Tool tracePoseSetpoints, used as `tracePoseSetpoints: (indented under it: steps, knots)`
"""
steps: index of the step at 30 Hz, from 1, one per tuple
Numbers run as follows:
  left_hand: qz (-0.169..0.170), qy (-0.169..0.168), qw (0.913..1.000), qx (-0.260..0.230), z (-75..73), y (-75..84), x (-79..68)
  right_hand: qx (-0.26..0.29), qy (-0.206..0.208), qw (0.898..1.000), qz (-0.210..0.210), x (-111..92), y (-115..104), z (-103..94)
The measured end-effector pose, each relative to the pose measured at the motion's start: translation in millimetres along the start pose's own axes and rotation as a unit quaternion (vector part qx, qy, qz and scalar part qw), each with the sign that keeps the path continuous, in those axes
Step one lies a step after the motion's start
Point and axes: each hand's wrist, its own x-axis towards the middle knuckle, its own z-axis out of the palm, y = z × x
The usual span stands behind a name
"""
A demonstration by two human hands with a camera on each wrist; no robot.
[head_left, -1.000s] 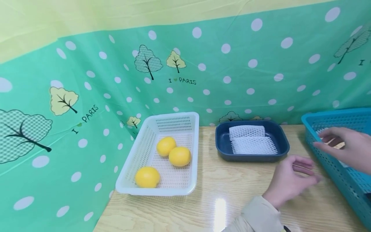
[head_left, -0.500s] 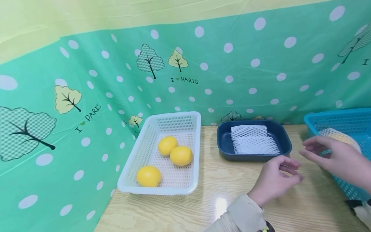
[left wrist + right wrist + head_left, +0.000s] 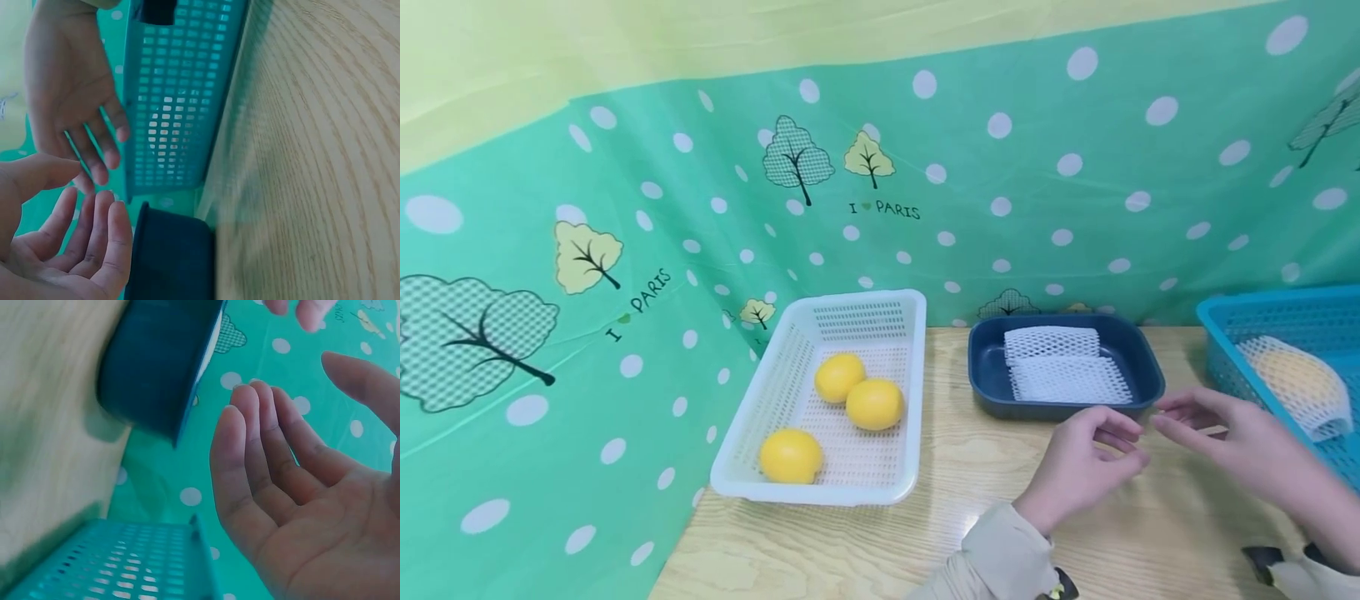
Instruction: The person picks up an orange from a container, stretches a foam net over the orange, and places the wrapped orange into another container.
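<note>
My left hand (image 3: 1081, 460) hovers over the table in front of the dark blue tray (image 3: 1063, 411), fingers loosely bent around nothing. Close to its right, my right hand (image 3: 1232, 437) is likewise relaxed, palm bare in the right wrist view. White foam net sleeves (image 3: 1067, 379) lie flat in the tray. In the blue basket (image 3: 1240, 367) at the right rests a yellow fruit in a white foam net (image 3: 1300, 387). That basket's perforated side (image 3: 181, 81) shows behind my right hand in the left wrist view.
A white basket (image 3: 917, 400) stands left of the tray, holding three yellow lemon-like fruits (image 3: 875, 405). The wooden table (image 3: 820, 546) extends in front of it. A green dotted cloth (image 3: 985, 200) hangs along the back and left side.
My right hand has come left out of the blue basket, uncovering the netted fruit there. My left hand has shifted left too, and the view has turned slightly.
</note>
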Motion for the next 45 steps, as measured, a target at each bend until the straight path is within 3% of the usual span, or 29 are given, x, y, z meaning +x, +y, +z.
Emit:
tracePoseSetpoints:
  steps: [4, 12, 25, 31, 39, 45]
  knots:
    - [0.0, 0.002, 0.9999, 0.012, -0.4, -0.2, -1.2, 0.005, -0.003, 1.0, 0.007, -1.6, 1.6, 6.7]
    - [0.004, 0.026, 0.9993, 0.025, -14.2, -4.4, -5.7, 0.028, 0.0, 0.999, -0.025, 1.6, -5.6, 21.2]
    - [-0.02, 0.088, 0.9958, 0.012, -58.0, -21.6, -22.8, 0.08, -0.03, 0.994, -0.072, 7.5, -33.4, 51.2]
    - [-0.021, 0.104, 0.9942, 0.018, -73.5, -15.4, -19.5, 0.108, -0.059, 0.99, -0.071, 15.5, -48.8, 59.1]
    - [-0.027, 0.126, 0.9888, 0.075, -94.6, 0.7, -21.7, 0.138, -0.078, 0.982, -0.105, 22.0, -66.4, 77.9]
    - [0.002, 0.15, 0.9811, 0.123, -112.3, 19.8, -24.6, 0.157, -0.095, 0.976, -0.116, 25.5, -75.8, 85.6]
